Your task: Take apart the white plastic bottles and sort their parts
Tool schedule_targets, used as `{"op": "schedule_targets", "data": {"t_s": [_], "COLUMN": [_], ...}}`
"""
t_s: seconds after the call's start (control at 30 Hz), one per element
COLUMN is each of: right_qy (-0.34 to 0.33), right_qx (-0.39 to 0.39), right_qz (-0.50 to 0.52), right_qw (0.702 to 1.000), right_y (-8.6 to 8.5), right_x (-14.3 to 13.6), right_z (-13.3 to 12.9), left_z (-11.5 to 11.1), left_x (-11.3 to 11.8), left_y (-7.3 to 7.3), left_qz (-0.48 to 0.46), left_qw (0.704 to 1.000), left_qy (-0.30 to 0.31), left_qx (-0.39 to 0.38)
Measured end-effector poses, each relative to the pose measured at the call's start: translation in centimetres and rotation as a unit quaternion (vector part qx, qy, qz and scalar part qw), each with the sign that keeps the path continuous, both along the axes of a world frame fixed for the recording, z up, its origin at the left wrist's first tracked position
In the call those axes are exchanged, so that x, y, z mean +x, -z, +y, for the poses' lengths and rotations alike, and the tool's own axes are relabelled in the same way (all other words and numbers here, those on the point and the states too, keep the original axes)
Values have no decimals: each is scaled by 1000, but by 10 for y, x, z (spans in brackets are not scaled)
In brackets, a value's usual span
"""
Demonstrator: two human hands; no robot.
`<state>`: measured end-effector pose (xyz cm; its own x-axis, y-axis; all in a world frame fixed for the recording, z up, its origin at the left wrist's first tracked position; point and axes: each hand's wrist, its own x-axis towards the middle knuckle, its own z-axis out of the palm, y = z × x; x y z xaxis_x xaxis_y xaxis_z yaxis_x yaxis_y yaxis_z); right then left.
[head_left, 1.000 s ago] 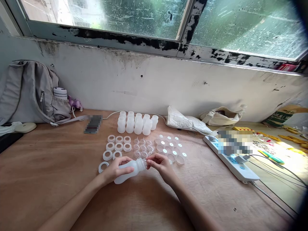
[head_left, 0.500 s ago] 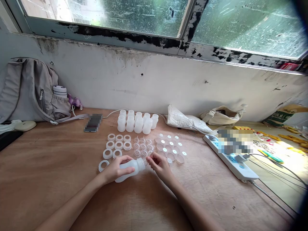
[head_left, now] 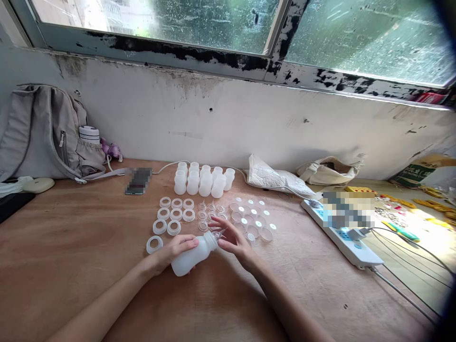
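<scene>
My left hand (head_left: 178,251) is wrapped round a milky white plastic bottle (head_left: 192,257), tilted with its threaded neck up to the right. A clear nipple-shaped piece (head_left: 218,233) sits at the bottle's mouth, partly behind fingers. My right hand (head_left: 235,241) is beside that piece, its fingers spread apart; whether a fingertip touches it is hard to see. Just beyond the hands lie white collar rings (head_left: 174,215), small clear nipples (head_left: 202,215) and clear round caps (head_left: 250,221), in rows. Several more white bottles (head_left: 204,183) stand upright behind them.
At the far left are a grey backpack (head_left: 46,133) and a phone (head_left: 138,181). A white padded packet (head_left: 274,176) and a cream cloth bag (head_left: 328,170) lie by the wall. On the right, a power strip (head_left: 342,237) has cables trailing from it.
My right hand has gone from a pinch at the bottle's mouth to spread fingers, leaving the clear piece showing there. The bottle has tilted a little more, its base nearer me.
</scene>
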<state>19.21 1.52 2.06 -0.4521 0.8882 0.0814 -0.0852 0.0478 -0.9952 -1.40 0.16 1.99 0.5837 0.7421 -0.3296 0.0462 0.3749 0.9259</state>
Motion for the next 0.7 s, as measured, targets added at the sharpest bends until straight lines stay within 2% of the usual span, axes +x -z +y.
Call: {"op": "schedule_targets", "data": {"t_s": [0.07, 0.13, 0.33, 0.47, 0.53, 0.6, 0.7], "right_qy": [-49, -57, 27, -50, -57, -25, 36], "right_qx": [-21, -35, -49, -81, -91, -87, -57], "right_qz": [24, 28, -41, 5, 3, -17, -62], "right_qw": [998, 997, 998, 995, 994, 996, 996], "right_y": [-3, -1, 8, 3, 3, 7, 18], "right_x": [0, 1, -1, -4, -5, -7, -10], "right_z": [-1, -1, 2, -1, -2, -2, 0], "left_z": [-1, -2, -4, -2, -2, -2, -6], "left_x": [2, 3, 5, 6, 5, 5, 7], "left_y": [2, 3, 1, 4, 5, 4, 1], "left_qz": [-13, -18, 1, 29, 41, 66, 128], "left_qw": [1000, 1000, 999, 998, 998, 993, 965], "left_qy": [1, 0, 6, -16, -13, -14, -42], "left_qx": [-18, -16, 33, 48, 48, 94, 224]}}
